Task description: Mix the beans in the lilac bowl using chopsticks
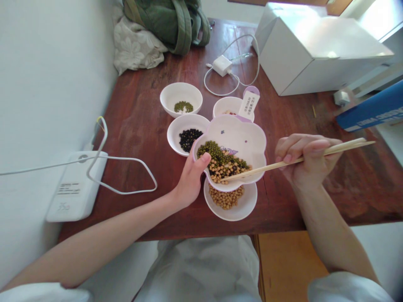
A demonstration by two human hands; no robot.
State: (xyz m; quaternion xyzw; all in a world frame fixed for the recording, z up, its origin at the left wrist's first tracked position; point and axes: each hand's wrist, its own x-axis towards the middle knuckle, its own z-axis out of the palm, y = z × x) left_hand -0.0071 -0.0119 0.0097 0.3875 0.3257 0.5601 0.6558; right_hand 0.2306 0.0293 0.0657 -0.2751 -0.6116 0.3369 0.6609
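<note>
Petal bowl: centre of my clock, 12 being away from the body; tipped toward me, above the table, its near side over the tan bowl.
Mix: I see green beans, tan beans and a few dark ones inside, heaped from 9 round to 5; bare from 11 to 3.
Left hand: clamped on the petal bowl at 8, thumb over the rim; I can't see all the fingers.
Right hand: at 3, closed on the chopsticks, apart from the left.
Chopsticks: slant down to the near side, tips among the tan beans at 7; can't tell if they pinch one.
Tab: purple, at 1, carries a white label with printed text.
Tan bowl: at 6, partly covered, tan beans inside.
Black bowl: at 9 to 10, black beans inside, just beside the petal bowl.
Green bowl: at 10, small patch of green beans.
Far bowl: at 12, half hidden; I can't identify its contents.
Charger: beyond the far bowl at 12, white cable looped.
White box: at 1 to 2.
Power bank: at 8 to 9, by the wall, cable attached.
Green bag: at 11, far edge.
</note>
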